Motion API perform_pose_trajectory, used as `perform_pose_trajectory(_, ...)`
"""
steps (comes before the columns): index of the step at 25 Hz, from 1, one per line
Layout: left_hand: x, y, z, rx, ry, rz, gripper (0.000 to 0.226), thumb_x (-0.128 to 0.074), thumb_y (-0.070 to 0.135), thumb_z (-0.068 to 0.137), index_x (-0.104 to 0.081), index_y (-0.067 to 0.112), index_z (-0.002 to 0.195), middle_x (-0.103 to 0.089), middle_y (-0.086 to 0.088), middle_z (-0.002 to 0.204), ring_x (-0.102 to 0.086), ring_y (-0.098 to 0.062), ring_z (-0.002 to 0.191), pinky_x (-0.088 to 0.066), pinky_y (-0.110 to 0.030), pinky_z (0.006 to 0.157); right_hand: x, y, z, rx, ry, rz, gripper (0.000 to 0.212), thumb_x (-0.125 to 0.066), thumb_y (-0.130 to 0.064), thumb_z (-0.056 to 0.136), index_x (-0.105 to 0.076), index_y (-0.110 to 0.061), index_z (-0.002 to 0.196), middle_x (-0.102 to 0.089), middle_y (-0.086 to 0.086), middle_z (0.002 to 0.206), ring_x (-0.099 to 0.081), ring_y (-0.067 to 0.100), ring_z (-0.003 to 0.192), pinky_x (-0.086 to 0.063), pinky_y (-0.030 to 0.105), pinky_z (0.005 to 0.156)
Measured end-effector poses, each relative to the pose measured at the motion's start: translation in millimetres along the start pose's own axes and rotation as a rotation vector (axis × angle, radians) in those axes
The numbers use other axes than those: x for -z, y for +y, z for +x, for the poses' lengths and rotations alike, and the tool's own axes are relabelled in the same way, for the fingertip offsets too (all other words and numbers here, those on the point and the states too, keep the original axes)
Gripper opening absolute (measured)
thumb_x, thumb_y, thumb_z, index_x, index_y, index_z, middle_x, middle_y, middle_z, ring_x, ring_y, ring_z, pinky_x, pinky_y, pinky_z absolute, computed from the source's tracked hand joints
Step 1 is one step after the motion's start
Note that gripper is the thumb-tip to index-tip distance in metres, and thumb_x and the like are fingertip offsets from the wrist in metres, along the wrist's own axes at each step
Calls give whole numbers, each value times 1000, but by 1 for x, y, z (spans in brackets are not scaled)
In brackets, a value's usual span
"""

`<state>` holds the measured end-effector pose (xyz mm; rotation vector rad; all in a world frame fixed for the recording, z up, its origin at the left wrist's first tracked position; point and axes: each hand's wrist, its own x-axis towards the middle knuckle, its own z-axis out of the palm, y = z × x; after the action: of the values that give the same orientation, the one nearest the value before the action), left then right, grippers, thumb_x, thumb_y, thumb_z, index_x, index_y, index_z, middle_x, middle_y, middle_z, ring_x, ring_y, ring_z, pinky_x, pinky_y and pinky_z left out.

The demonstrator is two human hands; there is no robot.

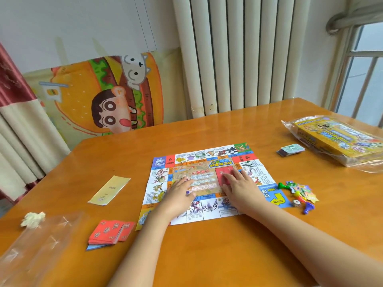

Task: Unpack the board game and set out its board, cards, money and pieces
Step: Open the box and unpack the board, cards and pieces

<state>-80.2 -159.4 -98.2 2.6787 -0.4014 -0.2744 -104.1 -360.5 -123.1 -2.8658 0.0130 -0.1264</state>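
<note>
The step in hand looks like flattening the unfolded board and settling a card stack on its centre, and it goes best with flat palms pressing outward along the creases so the sheet does not slide on the glossy orange wooden table (207, 255). From the left: a crumpled whitish paper wad (33, 218) and a clear plastic wrapper (35, 243) lie at the near-left edge; farther in sits a pale yellow folded paper booklet (109, 190), and nearer, a fanned stack of red question-mark cards (110, 233) just beside the board's near-left corner. The colourful thin paper game board (207, 160) lies unfolded in the middle of the table. The left hand (179, 193) rests on it palm down, fingers spread and nearly flat, gripping nothing. The right hand (238, 184) is likewise flat and open, its fingertips lying over a red rectangle at the board's centre; whether that is a printed space or loose cards I cannot tell. Right of the board, a small cluster of bright plastic pawns, a die and printed cut-outs (298, 193) sits just beside its edge. Farther right, a small stack of greenish play money (290, 149) lies apart, and the yellow game box in clear plastic film (337, 139) rests at the far-right edge.
</note>
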Motion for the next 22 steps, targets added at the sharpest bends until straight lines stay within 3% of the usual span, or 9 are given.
perform_pose_trajectory(4,11,-2,-3,-8,22,-124,45,-47,27,99,-39,24,143,-30,4,153,-32,-14,138,-32,-24,103,4,-5,-2,9,19,-20,47,-31,-38,101,-32,-21,145,-28,7,152,-23,29,138,-23,38,112)
perform_pose_trajectory(6,18,-4,-7,8,56,-148,39,-49,25,98,-47,22,137,-42,2,146,-41,-14,132,-34,-25,102,4,-9,-3,20,15,-7,47,-31,-38,101,-34,-20,144,-30,8,151,-24,29,137,-24,37,111)
perform_pose_trajectory(11,38,-20,-25,46,105,-110,33,-53,26,96,-54,23,129,-45,2,144,-45,-16,128,-36,-25,97,2,-8,-3,48,17,10,48,-32,-39,101,-34,-20,144,-32,7,150,-27,27,136,-25,37,111)
perform_pose_trajectory(14,49,-32,-43,66,157,-108,31,-54,28,95,-57,21,125,-56,3,132,-54,-13,114,-42,-27,93,2,-7,-3,66,24,8,45,-33,-39,100,-39,-19,141,-35,6,148,-30,27,133,-28,37,111)
perform_pose_trajectory(16,49,-33,-52,57,168,-97,30,-53,27,96,-58,20,124,-57,4,129,-54,-11,111,-42,-25,90,4,-9,-3,82,21,30,42,-35,-37,100,-43,-18,137,-40,5,143,-34,26,130,-30,37,109)
perform_pose_trajectory(22,30,-26,-64,17,49,24,35,-55,34,94,-54,30,128,-41,7,147,-40,-12,133,-32,-23,100,12,-16,-6,80,127,212,35,-38,-22,101,-53,-10,130,-41,13,142,-31,28,134,-24,35,109)
